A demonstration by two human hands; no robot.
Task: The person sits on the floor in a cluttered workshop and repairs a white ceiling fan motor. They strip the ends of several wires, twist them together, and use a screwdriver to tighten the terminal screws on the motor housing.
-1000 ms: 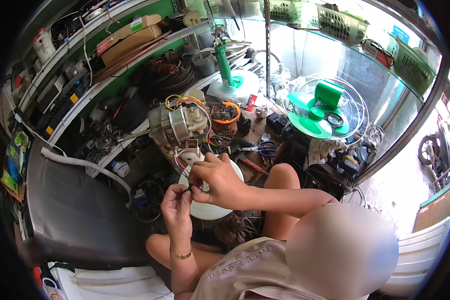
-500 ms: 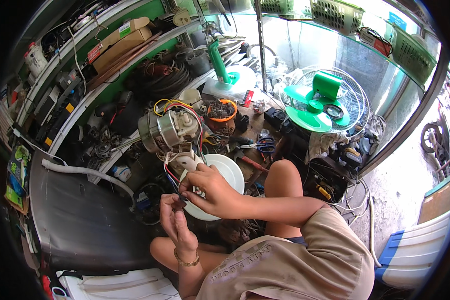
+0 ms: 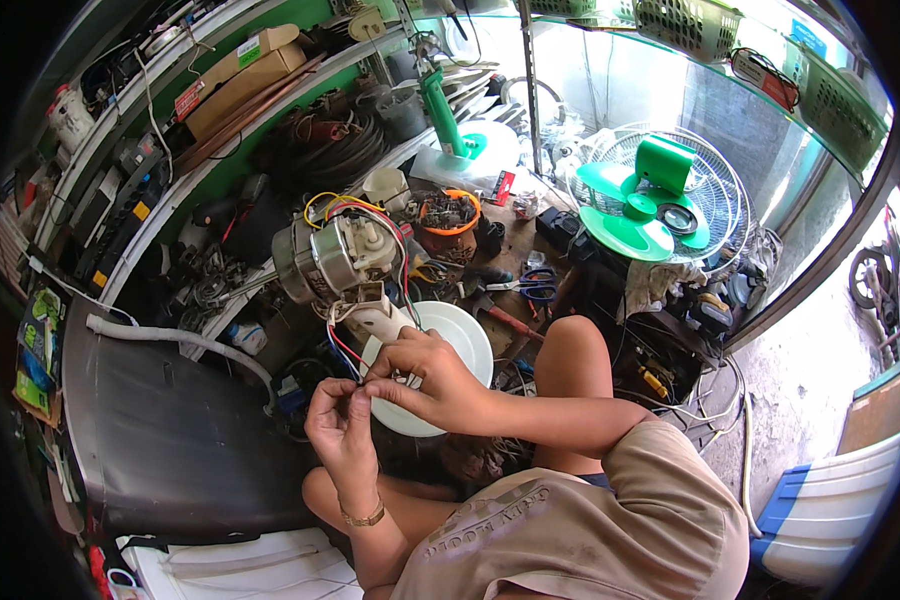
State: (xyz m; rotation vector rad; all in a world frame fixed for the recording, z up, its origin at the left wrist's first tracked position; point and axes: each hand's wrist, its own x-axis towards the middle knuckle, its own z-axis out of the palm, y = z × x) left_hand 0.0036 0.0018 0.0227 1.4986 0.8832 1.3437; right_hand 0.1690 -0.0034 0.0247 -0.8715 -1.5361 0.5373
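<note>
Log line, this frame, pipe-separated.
left hand: pinching wires | right hand: pinching wires | wires: run to motor | fan blade: right of motor

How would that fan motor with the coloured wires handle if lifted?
The fan motor is probably heavy for its size, given its metal casing. Its thin, looping wires would likely flop and could snag.

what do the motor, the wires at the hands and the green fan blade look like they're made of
Motor: probably metal on the outside, judging by its silvery, softly reflective body.
Wires: smooth coloured coating, red and blue, suggests plastic insulation; what's inside can't be made out.
Green fan blade: likely moulded plastic, glossy, with even colour and bright highlights.
</note>
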